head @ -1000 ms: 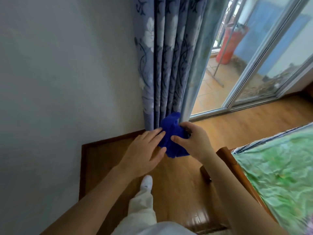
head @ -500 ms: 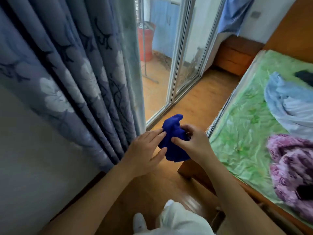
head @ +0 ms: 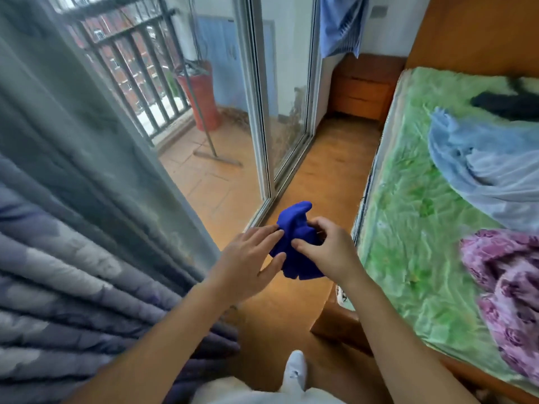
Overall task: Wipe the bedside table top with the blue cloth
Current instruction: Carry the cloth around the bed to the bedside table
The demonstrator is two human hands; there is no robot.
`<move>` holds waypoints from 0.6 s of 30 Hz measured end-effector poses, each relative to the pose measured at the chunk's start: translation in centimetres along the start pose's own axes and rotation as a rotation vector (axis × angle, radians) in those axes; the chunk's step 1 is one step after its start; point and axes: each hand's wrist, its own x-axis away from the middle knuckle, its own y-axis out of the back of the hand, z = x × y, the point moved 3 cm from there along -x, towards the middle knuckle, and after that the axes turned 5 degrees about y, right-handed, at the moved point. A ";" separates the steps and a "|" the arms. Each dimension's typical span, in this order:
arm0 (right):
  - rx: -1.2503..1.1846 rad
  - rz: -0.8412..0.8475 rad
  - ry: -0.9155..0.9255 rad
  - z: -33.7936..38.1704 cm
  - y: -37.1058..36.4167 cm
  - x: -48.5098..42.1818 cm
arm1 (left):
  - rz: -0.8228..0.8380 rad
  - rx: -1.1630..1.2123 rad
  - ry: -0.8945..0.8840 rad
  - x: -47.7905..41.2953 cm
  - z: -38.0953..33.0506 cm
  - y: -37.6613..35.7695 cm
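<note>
Blue cloth [head: 294, 243], bunched midair beside the bed [head: 414, 228], feels soft, light, floppy; my right hand [head: 326, 252] pinches its middle, my left hand [head: 248, 263] flat-fingered against it. I'd flatten it before wiping.

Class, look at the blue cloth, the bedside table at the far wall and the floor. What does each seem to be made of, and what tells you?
Blue cloth: soft fabric, matte; it bunches into folds.
Bedside table: probably wood or wood veneer, orange-brown; flat drawer fronts with seams.
Floor: likely wood or laminate, slightly glossy; it shows sheen.
</note>
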 end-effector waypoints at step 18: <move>0.060 -0.230 -0.091 -5.6 7.9 -24.0 | 0.081 0.110 -0.188 -28.3 7.1 -4.1</move>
